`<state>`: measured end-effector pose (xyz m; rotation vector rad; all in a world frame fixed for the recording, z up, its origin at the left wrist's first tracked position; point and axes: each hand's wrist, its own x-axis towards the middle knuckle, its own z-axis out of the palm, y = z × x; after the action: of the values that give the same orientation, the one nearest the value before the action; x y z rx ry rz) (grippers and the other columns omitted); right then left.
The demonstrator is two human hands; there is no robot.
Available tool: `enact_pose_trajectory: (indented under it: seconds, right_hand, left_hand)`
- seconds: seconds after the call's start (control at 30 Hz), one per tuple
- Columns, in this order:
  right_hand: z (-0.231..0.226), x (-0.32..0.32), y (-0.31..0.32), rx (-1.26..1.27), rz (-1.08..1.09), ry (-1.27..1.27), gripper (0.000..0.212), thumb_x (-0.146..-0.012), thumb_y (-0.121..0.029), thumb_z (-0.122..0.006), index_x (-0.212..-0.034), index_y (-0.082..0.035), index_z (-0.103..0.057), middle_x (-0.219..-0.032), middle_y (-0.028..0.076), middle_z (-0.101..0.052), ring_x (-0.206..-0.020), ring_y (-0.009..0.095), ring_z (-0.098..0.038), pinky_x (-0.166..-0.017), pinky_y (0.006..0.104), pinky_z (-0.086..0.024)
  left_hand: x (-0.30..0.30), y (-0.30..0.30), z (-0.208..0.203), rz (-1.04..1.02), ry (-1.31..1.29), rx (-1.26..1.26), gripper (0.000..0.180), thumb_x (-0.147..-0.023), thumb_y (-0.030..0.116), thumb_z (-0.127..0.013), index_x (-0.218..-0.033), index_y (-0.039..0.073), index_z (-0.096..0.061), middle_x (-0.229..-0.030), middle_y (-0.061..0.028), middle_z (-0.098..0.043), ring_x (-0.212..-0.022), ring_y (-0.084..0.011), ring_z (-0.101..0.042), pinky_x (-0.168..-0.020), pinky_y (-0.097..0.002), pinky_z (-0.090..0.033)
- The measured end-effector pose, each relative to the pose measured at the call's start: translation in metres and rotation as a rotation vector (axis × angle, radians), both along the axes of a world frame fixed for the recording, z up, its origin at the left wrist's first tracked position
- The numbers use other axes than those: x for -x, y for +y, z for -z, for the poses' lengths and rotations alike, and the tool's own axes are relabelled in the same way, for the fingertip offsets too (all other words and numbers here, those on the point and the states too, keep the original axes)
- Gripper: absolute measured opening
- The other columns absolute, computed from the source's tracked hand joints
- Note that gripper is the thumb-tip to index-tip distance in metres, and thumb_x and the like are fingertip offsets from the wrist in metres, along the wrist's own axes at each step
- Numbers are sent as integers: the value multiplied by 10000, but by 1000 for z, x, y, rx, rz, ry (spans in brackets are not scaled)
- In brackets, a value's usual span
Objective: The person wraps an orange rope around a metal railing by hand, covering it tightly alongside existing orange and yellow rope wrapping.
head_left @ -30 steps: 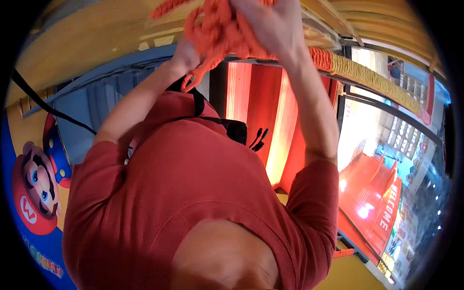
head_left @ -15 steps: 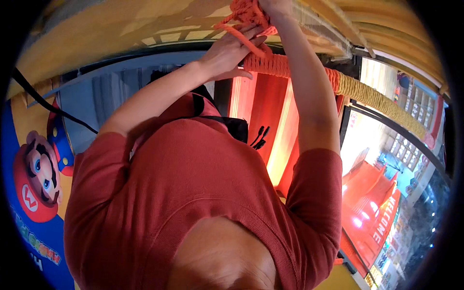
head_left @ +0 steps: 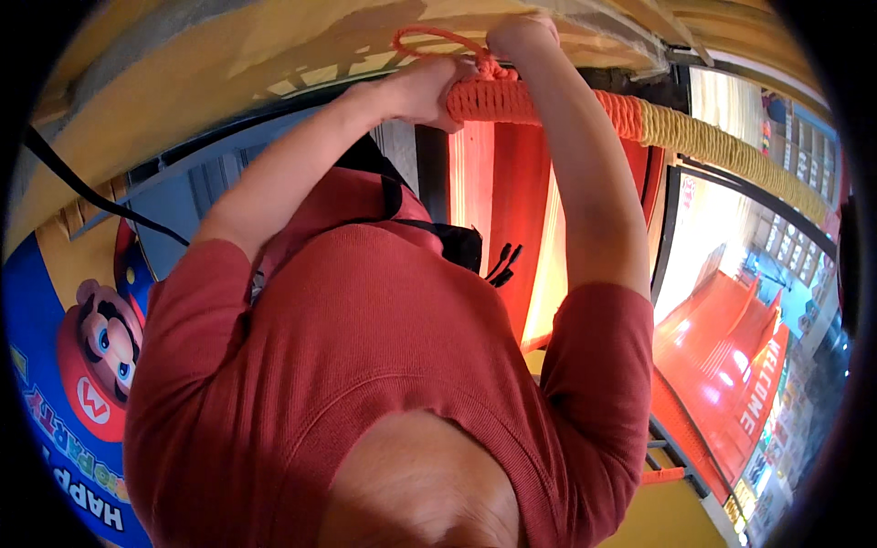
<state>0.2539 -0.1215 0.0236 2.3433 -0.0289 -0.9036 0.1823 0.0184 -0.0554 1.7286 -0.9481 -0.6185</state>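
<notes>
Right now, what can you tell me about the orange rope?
The orange rope is wound in tight coils around a long bar, making a thick, bumpy sleeve. Farther along, the wrapping turns yellow. A loose loop sticks up at its end. The left hand grips that end, and the right hand touches it from above.

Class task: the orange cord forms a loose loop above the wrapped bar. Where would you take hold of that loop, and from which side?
Probably pinch the orange loop at its free arch, coming from the left hand side: it stands clear above the wrapped bar, while the right hand covers its other end.
</notes>
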Motion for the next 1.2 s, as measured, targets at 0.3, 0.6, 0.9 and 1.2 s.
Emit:
enact_pose_trajectory:
  seconds: [0.3,0.6,0.9,1.2]
  right_hand:
    - [-51,168,-44,-1285,317,122,386,-863,-281,-720,-1034,53,-634,-844,135,-682,-726,191,-668,-643,324,-540]
    - [102,175,-23,-1857,771,-178,519,-753,-141,-806,-1172,54,-570,-1070,95,-652,-1014,201,-612,-899,347,-494]
    - [150,305,-137,-1867,1404,-227,255,-940,-126,-538,-1155,-7,-605,-967,56,-677,-790,148,-648,-724,291,-539]
    - [137,393,-152,-921,1112,-348,480,-828,-201,-605,-1288,-80,-545,-1230,140,-610,-1017,249,-650,-760,375,-557]
  left_hand:
    - [-5,0,-3,35,119,4,494,-611,128,-782,-1053,-15,-614,-842,-128,-694,-772,-222,-668,-726,-324,-538]
    - [-9,-2,5,139,207,-23,408,-640,160,-791,-970,2,-611,-787,-62,-674,-719,-144,-619,-691,-306,-518]
    - [24,3,-8,-317,-330,-346,835,-694,447,-803,-1333,74,-417,-1331,-162,-480,-1235,-325,-499,-1019,-433,-418]
    - [8,3,15,-64,-71,73,596,-744,220,-819,-1240,3,-570,-1023,-94,-682,-896,-145,-623,-826,-311,-515]
